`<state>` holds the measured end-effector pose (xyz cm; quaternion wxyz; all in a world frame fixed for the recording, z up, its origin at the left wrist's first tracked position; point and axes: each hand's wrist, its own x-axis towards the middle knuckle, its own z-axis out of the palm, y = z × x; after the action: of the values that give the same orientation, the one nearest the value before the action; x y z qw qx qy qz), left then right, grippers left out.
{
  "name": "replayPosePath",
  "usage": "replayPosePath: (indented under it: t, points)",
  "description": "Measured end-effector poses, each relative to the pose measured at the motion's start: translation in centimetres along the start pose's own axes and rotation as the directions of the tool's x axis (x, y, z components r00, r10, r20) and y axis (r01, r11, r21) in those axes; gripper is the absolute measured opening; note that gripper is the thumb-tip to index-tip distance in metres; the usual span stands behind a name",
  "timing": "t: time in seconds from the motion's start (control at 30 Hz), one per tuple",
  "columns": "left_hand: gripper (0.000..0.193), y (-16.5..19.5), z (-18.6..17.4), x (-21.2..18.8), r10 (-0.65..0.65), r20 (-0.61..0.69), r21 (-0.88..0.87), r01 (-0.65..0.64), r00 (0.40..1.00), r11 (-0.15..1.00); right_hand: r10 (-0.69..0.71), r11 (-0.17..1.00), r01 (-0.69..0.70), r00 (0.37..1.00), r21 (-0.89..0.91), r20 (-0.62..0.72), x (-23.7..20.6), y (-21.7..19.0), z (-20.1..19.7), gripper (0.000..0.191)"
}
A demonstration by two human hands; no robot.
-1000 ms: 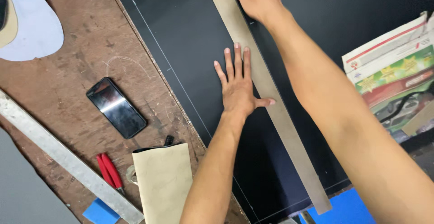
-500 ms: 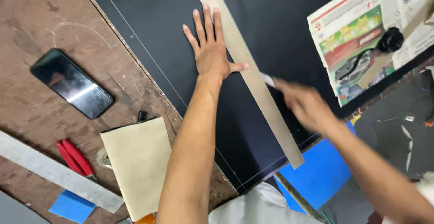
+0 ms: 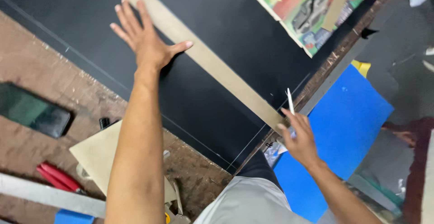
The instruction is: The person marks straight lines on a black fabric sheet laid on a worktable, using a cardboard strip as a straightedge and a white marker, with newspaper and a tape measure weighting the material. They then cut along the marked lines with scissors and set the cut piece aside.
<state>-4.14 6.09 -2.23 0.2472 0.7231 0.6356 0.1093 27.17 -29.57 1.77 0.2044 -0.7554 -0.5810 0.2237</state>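
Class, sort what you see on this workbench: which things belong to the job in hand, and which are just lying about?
In use:
left hand, flat on the black sheet
long tan strip
right hand, holding a white marker

Lying about:
phone
red-handled tool
metal ruler
newspaper
blue sheet

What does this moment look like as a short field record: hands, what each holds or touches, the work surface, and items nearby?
left hand: flat, fingers spread, pressing on the long tan strip and black sheet
right hand: holds a thin white marking stick near the strip's lower end
surface: worn brown table
nearby on table: dark phone, red-handled tool, tan card, metal ruler
upper right: printed paper
below the table edge: blue sheet
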Motion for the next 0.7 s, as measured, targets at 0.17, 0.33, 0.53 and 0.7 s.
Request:
replayPosePath:
  t: [0.17,0.33,0.53,0.7]
  points:
    - [0.152,0.9,0.5,-0.7,0.067,-0.038,0.035,-0.066,0.997,0.997,-0.032,0.999,0.037,0.987,0.033,-0.157,0.7,-1.4,0.5,0.062]
    - [0.152,2.3,1.0,-0.1,0.092,0.02,0.069,-0.094,0.996,0.993,-0.005,0.998,0.019,0.972,0.058,-0.234,0.7,-0.7,-0.3,0.057]
    - [0.153,2.8,0.9,0.2,0.088,0.029,0.048,-0.09,0.996,0.995,-0.036,0.999,0.038,0.964,0.005,-0.264,0.9,-0.1,-0.5,0.06]
    - [0.157,3.4,-0.4,0.0,0.034,0.049,0.076,-0.037,0.998,0.996,-0.002,0.999,0.013,0.963,0.04,-0.271,0.4,-1.6,-0.4,0.054]
